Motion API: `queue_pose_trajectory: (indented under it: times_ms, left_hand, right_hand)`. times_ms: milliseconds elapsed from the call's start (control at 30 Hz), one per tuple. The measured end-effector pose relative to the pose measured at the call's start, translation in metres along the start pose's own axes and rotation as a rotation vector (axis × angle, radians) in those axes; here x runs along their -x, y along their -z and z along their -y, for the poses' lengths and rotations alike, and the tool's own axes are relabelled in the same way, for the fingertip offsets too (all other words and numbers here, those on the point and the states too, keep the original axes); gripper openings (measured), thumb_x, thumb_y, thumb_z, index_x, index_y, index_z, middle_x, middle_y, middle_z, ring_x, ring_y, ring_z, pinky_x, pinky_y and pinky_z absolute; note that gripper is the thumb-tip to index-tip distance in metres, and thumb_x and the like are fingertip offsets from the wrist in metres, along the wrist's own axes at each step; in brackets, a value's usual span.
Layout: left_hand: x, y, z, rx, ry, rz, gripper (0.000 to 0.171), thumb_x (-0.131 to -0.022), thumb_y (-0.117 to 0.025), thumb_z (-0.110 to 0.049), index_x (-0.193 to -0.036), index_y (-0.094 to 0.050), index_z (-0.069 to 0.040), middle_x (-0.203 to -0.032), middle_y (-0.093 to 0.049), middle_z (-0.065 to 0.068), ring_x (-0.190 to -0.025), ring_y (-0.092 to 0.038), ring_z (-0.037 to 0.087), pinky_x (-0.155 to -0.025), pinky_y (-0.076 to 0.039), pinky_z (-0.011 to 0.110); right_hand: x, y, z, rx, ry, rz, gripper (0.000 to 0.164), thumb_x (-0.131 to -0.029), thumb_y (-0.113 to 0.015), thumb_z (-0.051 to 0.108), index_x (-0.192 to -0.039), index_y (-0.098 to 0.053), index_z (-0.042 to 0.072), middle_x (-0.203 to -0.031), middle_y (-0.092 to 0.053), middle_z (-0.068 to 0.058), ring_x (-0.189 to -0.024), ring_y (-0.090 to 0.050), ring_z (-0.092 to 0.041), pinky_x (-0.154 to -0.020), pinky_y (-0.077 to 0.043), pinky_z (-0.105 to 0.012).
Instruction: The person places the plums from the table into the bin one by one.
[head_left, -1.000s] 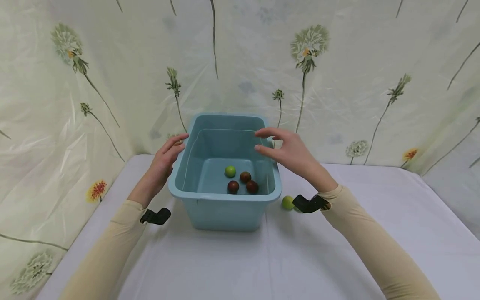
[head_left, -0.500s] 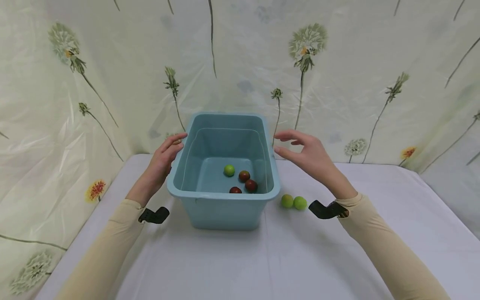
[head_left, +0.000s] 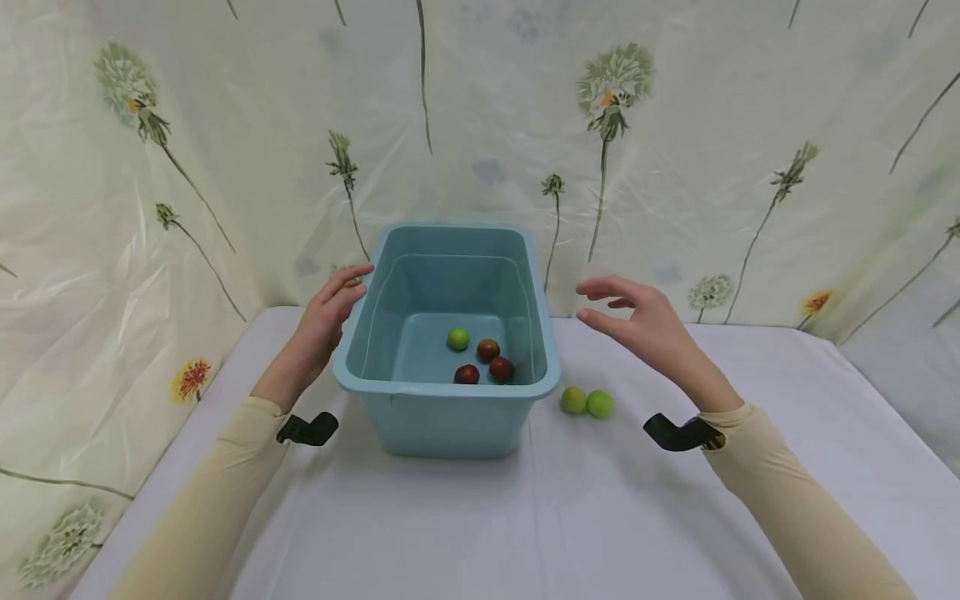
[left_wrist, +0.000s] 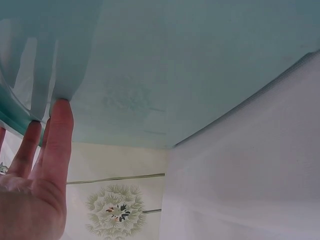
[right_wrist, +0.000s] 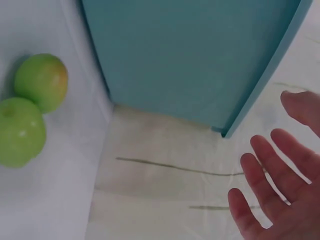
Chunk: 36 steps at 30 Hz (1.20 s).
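A light-blue plastic tub (head_left: 446, 425) stands on the white-covered table. Inside lie a small round green fruit (head_left: 458, 338) and three dark red ones, among them a red fruit (head_left: 502, 369). My left hand (head_left: 317, 329) is at the tub's left side, and in the left wrist view its straight fingertips (left_wrist: 62, 107) touch the outer wall below the rim. My right hand (head_left: 645, 329) hovers to the right of the tub, apart from it, fingers loosely bent and holding nothing. Below it, two green fruits resembling small apples (right_wrist: 21, 132) sit side by side on the table.
A pale curtain (head_left: 480, 108) printed with dandelions hangs behind the table and along both sides. White cloth (head_left: 450, 533) covers the table. Each wrist carries a black camera mount, such as the right one (head_left: 678, 433).
My right hand has moved from over the tub out to its right, bringing both green fruits on the table into full view. One red fruit in the tub shifted slightly. My left hand stayed put.
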<state>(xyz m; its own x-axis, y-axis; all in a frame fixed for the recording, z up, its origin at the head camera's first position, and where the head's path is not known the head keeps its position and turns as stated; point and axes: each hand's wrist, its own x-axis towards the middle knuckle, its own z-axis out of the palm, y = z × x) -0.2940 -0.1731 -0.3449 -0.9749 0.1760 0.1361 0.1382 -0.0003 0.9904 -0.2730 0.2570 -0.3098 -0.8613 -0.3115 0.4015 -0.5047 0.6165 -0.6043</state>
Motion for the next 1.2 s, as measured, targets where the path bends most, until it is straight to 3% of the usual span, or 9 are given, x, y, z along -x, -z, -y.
queue_pose_trajectory:
  times_ms: [433,600,933,1200]
  left_hand:
    - [-0.002,-0.001,0.001,0.006,0.001,0.02,0.045,-0.102,-0.049,-0.038,-0.145,-0.045,-0.023,-0.133,-0.043,0.006,-0.12,-0.051,0.027,-0.076,-0.052,0.028]
    - [-0.001,-0.002,0.002,0.011,0.0,0.018,0.046,-0.102,-0.049,-0.039,-0.144,-0.046,-0.023,-0.133,-0.043,0.006,-0.12,-0.051,0.027,-0.078,-0.052,0.028]
    - [-0.002,-0.002,0.003,0.02,-0.007,0.018,0.045,-0.102,-0.05,-0.039,-0.144,-0.046,-0.022,-0.132,-0.044,0.006,-0.122,-0.05,0.028,-0.082,-0.05,0.028]
    - [0.0,-0.001,0.002,0.006,-0.016,0.006,0.045,-0.102,-0.049,-0.039,-0.144,-0.047,-0.024,-0.131,-0.044,0.005,-0.119,-0.051,0.024,-0.085,-0.049,0.03]
  right_hand:
    - [0.022,0.004,-0.021,0.08,-0.056,0.104,0.044,-0.093,-0.07,0.035,-0.13,-0.061,0.013,-0.124,-0.063,-0.004,-0.114,-0.055,-0.024,-0.096,-0.041,-0.05]
    - [0.03,0.005,-0.031,0.052,-0.081,0.174,0.041,-0.092,-0.07,0.035,-0.129,-0.062,0.017,-0.125,-0.063,0.0,-0.115,-0.055,-0.021,-0.096,-0.041,-0.047]
    - [0.047,0.003,-0.055,0.024,-0.109,0.281,0.037,-0.093,-0.069,0.037,-0.126,-0.063,0.022,-0.123,-0.063,0.001,-0.113,-0.057,-0.024,-0.096,-0.043,-0.05]
    - [0.057,-0.001,-0.065,-0.004,-0.098,0.353,0.042,-0.091,-0.072,0.031,-0.128,-0.063,0.012,-0.124,-0.064,-0.008,-0.114,-0.058,-0.032,-0.094,-0.044,-0.052]
